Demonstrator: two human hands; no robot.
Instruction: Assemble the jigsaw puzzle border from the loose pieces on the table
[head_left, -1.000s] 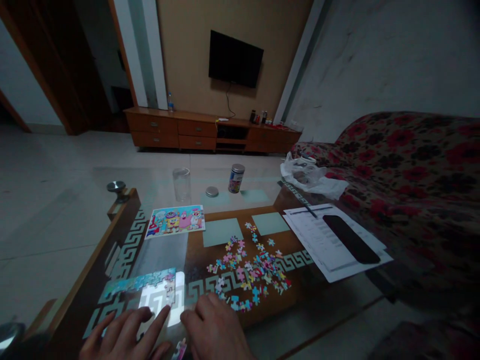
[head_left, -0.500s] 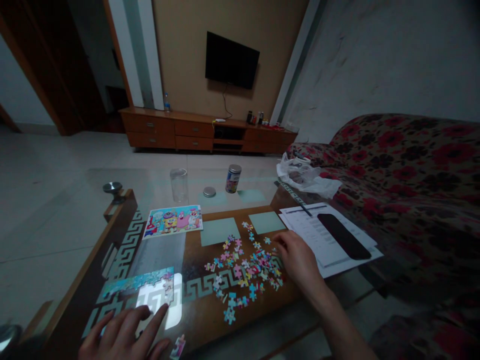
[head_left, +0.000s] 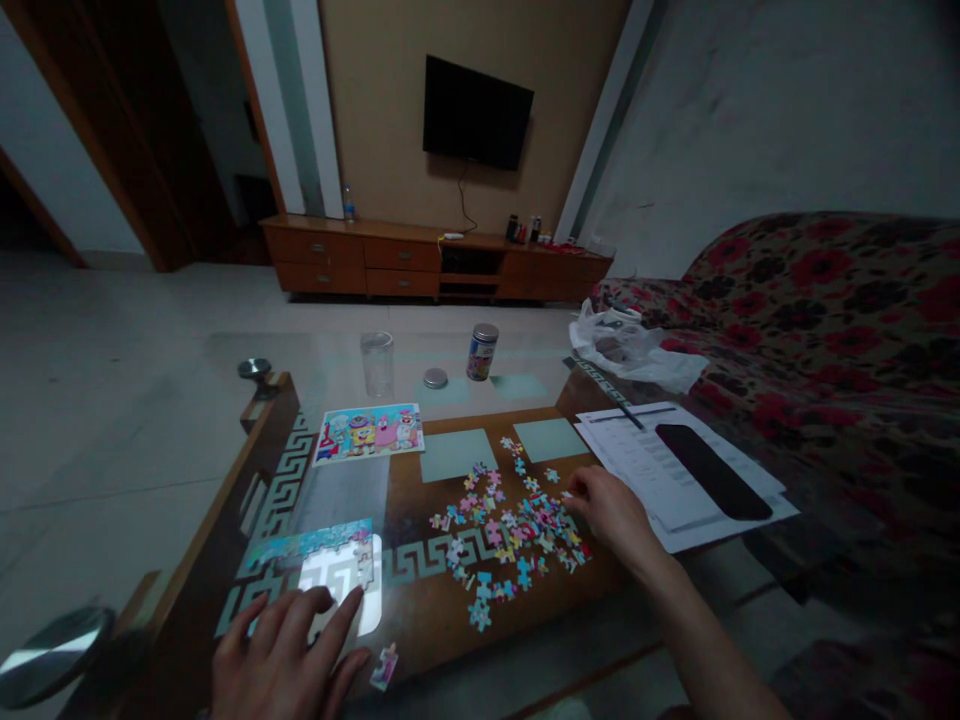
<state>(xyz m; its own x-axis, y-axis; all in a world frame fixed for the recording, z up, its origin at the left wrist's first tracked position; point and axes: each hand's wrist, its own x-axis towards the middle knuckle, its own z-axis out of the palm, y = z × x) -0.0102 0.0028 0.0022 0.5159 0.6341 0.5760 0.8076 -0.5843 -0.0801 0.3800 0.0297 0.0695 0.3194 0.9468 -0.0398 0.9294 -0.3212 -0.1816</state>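
Note:
My left hand (head_left: 289, 650) lies with its fingers spread, the index fingertip at the lower right end of a partly joined jigsaw puzzle (head_left: 307, 545). Two or so joined puzzle pieces (head_left: 385, 667) lie just right of its thumb. On the glass table, a loose heap of jigsaw pieces (head_left: 517, 535) spreads between my hands. At the heap's right edge my right hand (head_left: 604, 505) is closed in a pinch. Its fingertips touch or nearly touch small pieces there; what they hold is too small to make out. Beyond the puzzle lies a colourful cartoon picture sheet (head_left: 369, 433).
A clear jar (head_left: 378, 365), its round lid (head_left: 435, 378) and a printed tin (head_left: 482, 352) stand at the table's far side. Papers (head_left: 634, 450) with a pen and a dark phone (head_left: 712, 472) lie right, near a plastic bag (head_left: 637, 350) and flowered sofa (head_left: 840, 290).
The whole view has shifted slightly to the right as my head turned. Both hands keep nearly the same place relative to the puzzle and the heap.

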